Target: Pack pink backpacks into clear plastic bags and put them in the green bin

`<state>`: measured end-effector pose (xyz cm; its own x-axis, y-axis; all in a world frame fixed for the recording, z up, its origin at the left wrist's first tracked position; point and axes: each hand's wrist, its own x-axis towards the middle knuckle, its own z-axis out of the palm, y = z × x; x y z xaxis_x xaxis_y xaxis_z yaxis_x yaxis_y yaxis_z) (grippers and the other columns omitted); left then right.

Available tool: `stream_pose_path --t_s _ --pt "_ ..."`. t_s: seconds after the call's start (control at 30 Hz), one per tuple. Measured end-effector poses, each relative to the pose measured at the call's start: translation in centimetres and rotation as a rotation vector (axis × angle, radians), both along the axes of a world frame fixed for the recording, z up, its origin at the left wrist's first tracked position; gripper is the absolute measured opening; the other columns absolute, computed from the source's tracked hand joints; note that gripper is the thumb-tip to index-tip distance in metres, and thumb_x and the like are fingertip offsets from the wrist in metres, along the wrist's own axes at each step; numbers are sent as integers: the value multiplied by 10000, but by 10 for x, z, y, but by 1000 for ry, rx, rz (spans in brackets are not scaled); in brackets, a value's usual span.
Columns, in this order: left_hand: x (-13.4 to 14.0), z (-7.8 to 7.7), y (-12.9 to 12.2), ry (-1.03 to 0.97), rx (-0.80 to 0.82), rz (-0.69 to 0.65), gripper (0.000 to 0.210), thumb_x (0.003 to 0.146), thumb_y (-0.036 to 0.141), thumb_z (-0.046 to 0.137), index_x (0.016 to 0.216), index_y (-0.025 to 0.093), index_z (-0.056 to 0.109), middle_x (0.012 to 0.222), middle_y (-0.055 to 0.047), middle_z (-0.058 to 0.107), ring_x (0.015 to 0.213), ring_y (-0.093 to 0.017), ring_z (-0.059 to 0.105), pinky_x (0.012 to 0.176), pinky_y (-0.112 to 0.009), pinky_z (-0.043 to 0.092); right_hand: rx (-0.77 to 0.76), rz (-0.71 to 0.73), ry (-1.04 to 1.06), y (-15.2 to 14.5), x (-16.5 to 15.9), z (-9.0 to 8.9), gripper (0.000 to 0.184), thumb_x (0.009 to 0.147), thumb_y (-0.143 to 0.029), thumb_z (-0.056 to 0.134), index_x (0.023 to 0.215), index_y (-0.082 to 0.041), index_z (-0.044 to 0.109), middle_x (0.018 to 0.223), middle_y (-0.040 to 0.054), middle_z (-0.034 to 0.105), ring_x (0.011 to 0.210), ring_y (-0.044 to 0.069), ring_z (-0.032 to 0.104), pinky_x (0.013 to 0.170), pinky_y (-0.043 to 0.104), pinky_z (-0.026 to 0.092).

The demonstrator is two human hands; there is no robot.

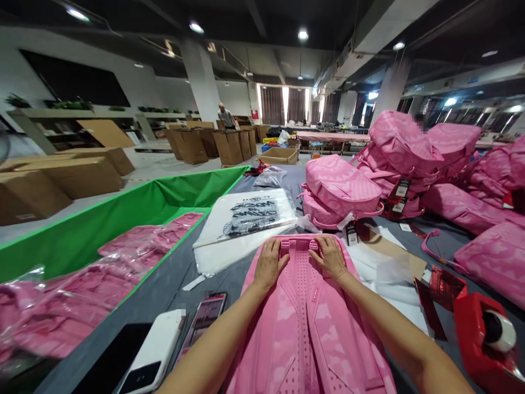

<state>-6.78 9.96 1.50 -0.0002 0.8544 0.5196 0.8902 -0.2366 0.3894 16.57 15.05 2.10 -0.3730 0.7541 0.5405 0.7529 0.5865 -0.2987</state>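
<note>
A pink camouflage backpack (303,328) lies in front of me, its padded straps and perforated back panel facing up. My left hand (269,264) grips its far end on the left, fingers bent over the edge beside a pink strap buckle (284,247). On the other side my right hand (330,257) has the same hold, with its thumb close to a second buckle (313,245). The fingertips of both hands are partly hidden at the edge. Just beyond lies a stack of printed clear plastic bags (250,216).
More pink backpacks (342,189) are piled at the right, some with black tags. A red tape dispenser (476,328) stands near right. Phones and a white power bank (153,350) lie at left, beside a green-lined bin (164,191) of bagged pink backpacks. A person (225,116) stands behind cartons.
</note>
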Motion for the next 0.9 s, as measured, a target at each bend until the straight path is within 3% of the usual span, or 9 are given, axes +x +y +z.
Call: stream_pose_path --t_s 0.13,0.23,0.37,0.5,0.6,0.67,0.77,0.9 --pt "0 -14 -34 45 -53 -35 320 933 259 571 1241 172 595 1280 -176 637 1260 -344 552 1123 -524 424 -66 11 -77 -43 14 -12 310 973 -323 567 1251 -207 642 1246 149 649 1204 304 570 1083 460 441" --pt "-3 -21 -41 77 -145 -80 208 943 315 580 1072 173 660 1118 -160 675 1126 -344 587 1038 -501 458 -144 46 -155 -50 22 -20 293 979 -338 582 1233 -209 653 1211 145 665 1164 304 583 1063 448 445" --pt "-6 -23 -6 141 -338 -125 247 955 394 588 902 172 682 1027 -140 680 1031 -311 601 962 -440 475 -331 24 -319 -12 12 -22 323 985 -413 607 1207 -186 671 1201 150 686 1134 296 614 992 395 466" --pt "-4 -8 43 152 -433 -75 212 906 343 660 839 145 695 984 -153 697 1021 -316 629 942 -425 483 -406 -57 -390 35 -8 -18 326 1011 -417 577 1165 -149 681 1205 165 696 1147 283 629 993 373 456" --pt "9 8 48 179 -442 -49 263 906 342 652 969 97 724 1016 -195 721 1061 -353 646 976 -474 478 -378 -74 -382 47 -14 -15 293 1005 -409 596 1114 -154 688 1160 148 718 1102 271 654 952 360 476" --pt "28 10 36 202 -385 -59 471 929 426 623 1240 75 667 1271 -253 669 1271 -405 564 1100 -553 395 -353 -86 -372 46 -16 -18 278 1005 -407 596 1076 -155 692 1116 142 730 1074 272 666 934 361 487" --pt "59 -6 18 213 -398 -174 812 935 631 560 1568 150 394 1629 -218 377 1536 -407 285 1231 -585 237 -310 -127 -349 40 -21 -23 275 1021 -371 564 1129 -145 676 1139 161 722 1117 284 656 970 377 489" --pt "72 -31 10 203 -491 -200 839 985 638 459 1626 134 259 1666 -210 297 1559 -355 259 1261 -536 243 -291 -156 -343 31 -27 -19 291 1036 -297 513 1246 -139 639 1209 168 708 1122 272 661 982 382 507"
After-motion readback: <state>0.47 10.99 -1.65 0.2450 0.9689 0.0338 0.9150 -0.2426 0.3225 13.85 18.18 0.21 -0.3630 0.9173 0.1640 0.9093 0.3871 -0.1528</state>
